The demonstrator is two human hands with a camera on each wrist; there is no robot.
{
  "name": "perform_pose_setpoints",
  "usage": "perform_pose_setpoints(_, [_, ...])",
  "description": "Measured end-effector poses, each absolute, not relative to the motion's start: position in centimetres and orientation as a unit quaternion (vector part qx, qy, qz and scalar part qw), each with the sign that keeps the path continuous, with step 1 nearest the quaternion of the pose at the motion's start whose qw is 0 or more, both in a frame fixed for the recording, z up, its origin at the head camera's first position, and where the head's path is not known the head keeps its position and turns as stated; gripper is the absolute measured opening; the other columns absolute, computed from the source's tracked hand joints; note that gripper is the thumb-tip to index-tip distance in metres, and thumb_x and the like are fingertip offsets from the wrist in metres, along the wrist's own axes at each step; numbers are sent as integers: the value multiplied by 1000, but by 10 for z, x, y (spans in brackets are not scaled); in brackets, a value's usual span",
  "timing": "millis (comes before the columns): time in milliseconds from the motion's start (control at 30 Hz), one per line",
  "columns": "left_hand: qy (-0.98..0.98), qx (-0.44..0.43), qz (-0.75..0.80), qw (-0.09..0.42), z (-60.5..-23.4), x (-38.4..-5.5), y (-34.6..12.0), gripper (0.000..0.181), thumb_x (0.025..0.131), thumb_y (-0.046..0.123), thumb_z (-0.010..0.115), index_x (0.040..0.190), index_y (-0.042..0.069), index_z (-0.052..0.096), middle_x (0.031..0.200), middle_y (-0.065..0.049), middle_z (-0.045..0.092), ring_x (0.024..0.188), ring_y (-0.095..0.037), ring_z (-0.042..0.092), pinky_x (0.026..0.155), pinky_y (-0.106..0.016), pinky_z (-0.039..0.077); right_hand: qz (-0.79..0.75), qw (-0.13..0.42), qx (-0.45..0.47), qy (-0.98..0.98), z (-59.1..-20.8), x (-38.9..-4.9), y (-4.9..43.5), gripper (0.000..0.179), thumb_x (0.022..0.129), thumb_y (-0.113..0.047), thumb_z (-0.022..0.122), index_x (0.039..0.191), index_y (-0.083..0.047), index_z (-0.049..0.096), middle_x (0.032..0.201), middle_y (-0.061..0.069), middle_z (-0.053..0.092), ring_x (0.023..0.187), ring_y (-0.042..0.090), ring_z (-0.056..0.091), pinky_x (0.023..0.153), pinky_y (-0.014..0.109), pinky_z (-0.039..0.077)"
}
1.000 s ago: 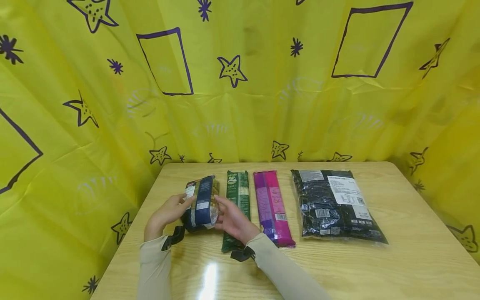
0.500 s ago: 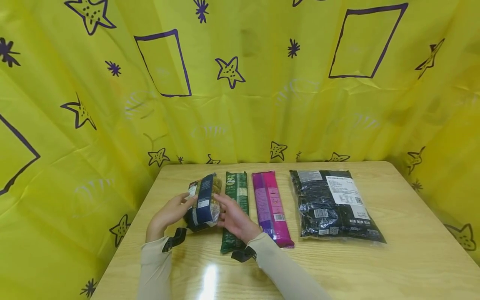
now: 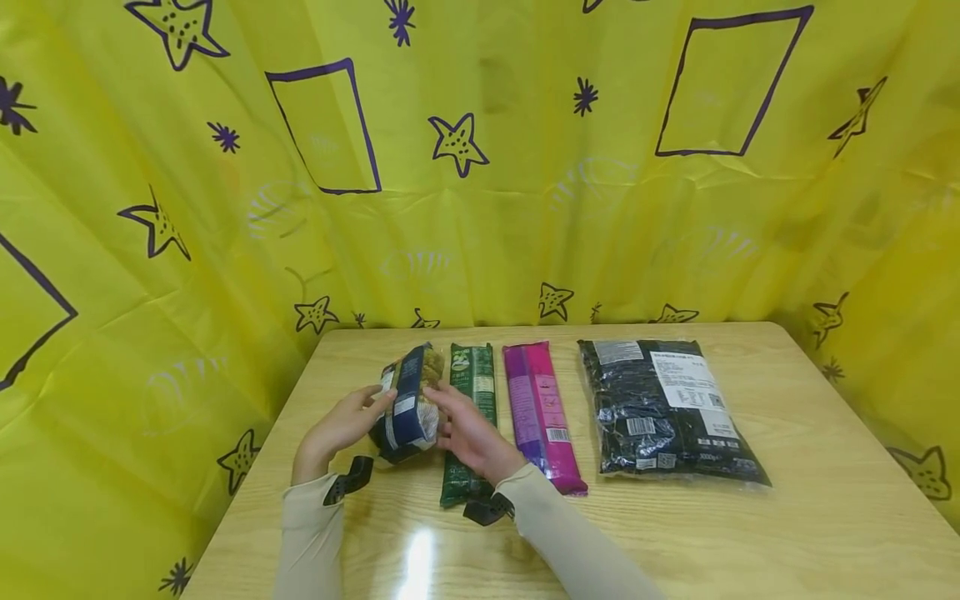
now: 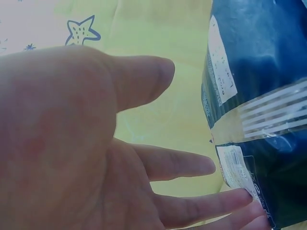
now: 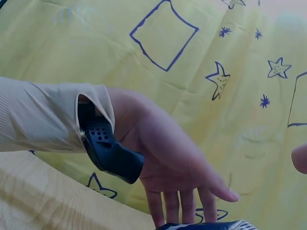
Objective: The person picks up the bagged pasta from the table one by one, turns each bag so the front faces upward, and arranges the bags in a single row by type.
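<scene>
Between both hands a dark blue food packet (image 3: 408, 406), its yellowish contents showing through clear film, stands tilted at the left of the table. My left hand (image 3: 339, 427) is at its left side. In the left wrist view, the fingers (image 4: 196, 207) reach out straight, their tips at the packet's (image 4: 268, 158) labelled edge, while the thumb stands apart from it. From the right, my right hand (image 3: 472, 433) touches the packet with extended fingers. The right wrist view shows those fingers (image 5: 171, 206) reaching down to the packet's edge (image 5: 206, 226), largely out of frame.
Partly behind the right hand lies a long green packet (image 3: 474, 379). Beside it is a pink and purple packet (image 3: 543, 417), and further right a large black bag (image 3: 637, 417) with white labels. A yellow curtain (image 3: 487, 225) hangs behind the wooden table (image 3: 675, 533).
The blue packet has shifted slightly right and leans over more, between both hands. The other packets stay where they lie; the head view has moved a little.
</scene>
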State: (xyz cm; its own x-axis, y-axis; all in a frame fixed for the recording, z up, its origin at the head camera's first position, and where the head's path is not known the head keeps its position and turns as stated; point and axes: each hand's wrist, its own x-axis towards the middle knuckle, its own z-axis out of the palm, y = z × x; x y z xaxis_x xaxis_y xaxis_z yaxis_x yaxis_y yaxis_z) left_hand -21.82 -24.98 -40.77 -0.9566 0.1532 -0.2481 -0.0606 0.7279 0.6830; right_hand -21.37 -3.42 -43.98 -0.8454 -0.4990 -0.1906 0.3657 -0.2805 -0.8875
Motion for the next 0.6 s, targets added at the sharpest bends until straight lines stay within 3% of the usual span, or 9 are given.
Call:
perform_pose_setpoints(67, [914, 26, 376, 147, -408, -218, -249, 77, 109, 52, 42, 157, -7, 32, 154, -36, 44, 139, -51, 49, 112, -64, 45, -794, 269, -68, 540, -437, -213, -34, 90, 103, -42, 54, 167, -9, 0, 173, 24, 5, 156, 55, 12, 124, 67, 23])
perform_pose_setpoints(300, [902, 24, 402, 158, -408, -217, -248, 82, 108, 57, 40, 160, -5, 26, 156, -35, 41, 133, -49, 56, 111, -62, 46, -775, 254, -86, 572, -430, -208, -34, 85, 103, -41, 53, 167, -8, 7, 172, 22, 16, 154, 53, 22, 122, 63, 28])
perform_pose_setpoints(433, [893, 13, 415, 170, -407, -217, -249, 86, 107, 60, 37, 162, -4, 17, 160, -36, 35, 139, -52, 50, 116, -65, 40, -772, 246, -108, 576, -431, -206, -38, 83, 104, -39, 53, 166, -5, 9, 172, 21, 19, 154, 52, 24, 125, 64, 24])
perform_pose_setpoints(600, [891, 2, 417, 180, -406, -216, -249, 95, 106, 65, 34, 163, -4, 3, 164, -38, 22, 151, -54, 29, 123, -68, 27, -764, 245, -134, 582, -433, -203, -43, 81, 105, -41, 51, 166, -4, 11, 173, 20, 15, 155, 50, 25, 126, 69, 17])
